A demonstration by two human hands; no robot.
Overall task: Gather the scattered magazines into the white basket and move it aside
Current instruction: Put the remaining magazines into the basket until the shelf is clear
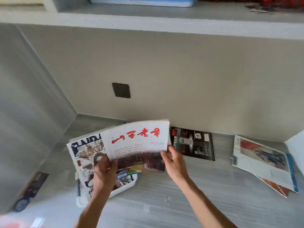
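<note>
A white magazine with red brush lettering [136, 139] is held tilted above the white basket [126, 186]. My left hand [104, 173] grips its lower left edge and my right hand [174, 163] grips its lower right corner. Several magazines stand or lie in the basket, among them a black-and-white one [83, 152] leaning at the left. A dark magazine [192, 143] lies flat on the desk to the right of the basket. Two overlapping pale magazines [263, 162] lie at the far right. Much of the basket is hidden by magazines and my left arm.
The grey desk [164, 203] sits in an alcove with walls at the back and left. A dark item [31, 190] lies at the left edge. A dark wall plate [121, 90] is on the back wall. A shelf [164, 17] runs overhead.
</note>
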